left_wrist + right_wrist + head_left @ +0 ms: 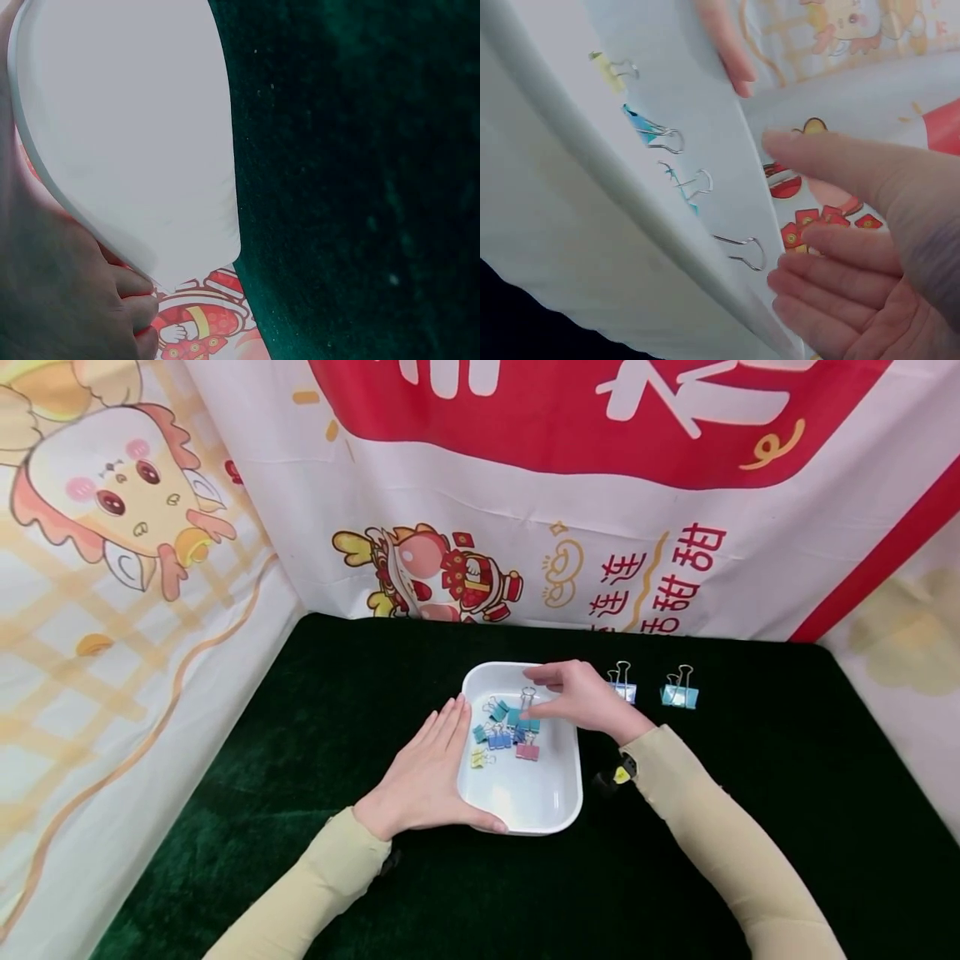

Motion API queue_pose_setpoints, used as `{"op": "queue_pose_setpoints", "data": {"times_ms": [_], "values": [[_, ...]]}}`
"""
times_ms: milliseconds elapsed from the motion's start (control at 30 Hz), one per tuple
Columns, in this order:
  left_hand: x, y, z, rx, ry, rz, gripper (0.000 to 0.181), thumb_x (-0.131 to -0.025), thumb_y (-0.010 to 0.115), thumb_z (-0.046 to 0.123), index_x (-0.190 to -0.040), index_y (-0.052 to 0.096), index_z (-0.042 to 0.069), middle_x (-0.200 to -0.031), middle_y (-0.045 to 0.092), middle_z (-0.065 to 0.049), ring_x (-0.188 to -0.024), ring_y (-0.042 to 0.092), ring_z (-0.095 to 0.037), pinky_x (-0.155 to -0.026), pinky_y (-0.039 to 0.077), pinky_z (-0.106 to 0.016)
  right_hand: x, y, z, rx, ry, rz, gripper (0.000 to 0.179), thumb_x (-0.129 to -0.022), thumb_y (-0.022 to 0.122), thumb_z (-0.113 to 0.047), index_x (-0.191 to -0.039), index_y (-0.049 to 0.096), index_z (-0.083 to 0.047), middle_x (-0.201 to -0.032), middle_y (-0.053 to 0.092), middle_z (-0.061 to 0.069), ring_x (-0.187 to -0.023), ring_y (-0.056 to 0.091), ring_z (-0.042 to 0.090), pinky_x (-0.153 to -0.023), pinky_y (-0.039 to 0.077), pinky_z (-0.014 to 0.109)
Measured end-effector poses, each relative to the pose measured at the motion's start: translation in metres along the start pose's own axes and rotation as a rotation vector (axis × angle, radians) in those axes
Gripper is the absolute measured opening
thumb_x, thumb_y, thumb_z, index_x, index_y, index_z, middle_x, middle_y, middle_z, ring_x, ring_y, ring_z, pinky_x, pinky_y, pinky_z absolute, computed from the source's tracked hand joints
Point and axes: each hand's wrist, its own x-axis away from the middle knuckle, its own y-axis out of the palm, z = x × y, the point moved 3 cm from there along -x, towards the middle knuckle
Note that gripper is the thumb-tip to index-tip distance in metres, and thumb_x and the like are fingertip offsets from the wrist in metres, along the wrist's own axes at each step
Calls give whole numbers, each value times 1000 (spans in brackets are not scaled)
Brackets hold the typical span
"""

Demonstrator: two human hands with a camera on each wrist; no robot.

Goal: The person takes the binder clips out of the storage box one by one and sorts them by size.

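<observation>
A white plastic tray [525, 797] stands on the dark green cloth. Several binder clips lie inside it: a larger teal clip [528, 722], a pink clip [527, 752], a blue clip [498, 741], a yellow clip [477, 759] and small teal ones. My left hand [420, 777] rests along the tray's left wall with straight fingers, its thumb at the near edge. Over the tray's far right corner is my right hand [583, 697], beside the larger teal clip. In the right wrist view its relaxed fingers [832, 289] hold nothing, near a clip's wire handle [754, 253].
Right of the tray on the cloth [720, 793] stand a blue binder clip [627, 692], partly behind my right hand, and a light blue one [679, 696]. A printed white and red curtain [480, 493] hangs behind the table, with another patterned cloth [135, 635] at left.
</observation>
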Motion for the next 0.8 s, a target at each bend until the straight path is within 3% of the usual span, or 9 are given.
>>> {"op": "queue_pose_setpoints", "data": {"times_ms": [233, 467, 800], "values": [[0, 0, 0, -5, 9, 5, 150, -58, 59, 98, -164, 3, 6, -170, -6, -7, -154, -5, -20, -123, 4, -40, -6, 11, 1, 25, 67, -65, 59, -86, 85, -18, -138, 62, 0, -133, 65, 14, -117, 65, 30, -97, 53, 44], [-1, -2, 0, -2, 15, 11, 149, -59, 61, 97, -163, 4, 6, -170, -3, -8, -154, -4, -20, -123, 4, -39, -6, 13, -1, 18, 54, -84, 49, -88, 82, -13, -134, 66, -1, -122, 71, 12, -106, 70, 23, -93, 56, 42], [-1, 0, -1, 18, 1, -10, 149, -60, 62, 96, -164, 2, 7, -170, -5, -6, -154, -3, -20, -122, 4, -40, -6, 14, 3, 12, 46, -49, 14, -92, 79, -14, -105, 80, -9, -97, 75, -1, -92, 71, 15, -87, 58, 40]]}}
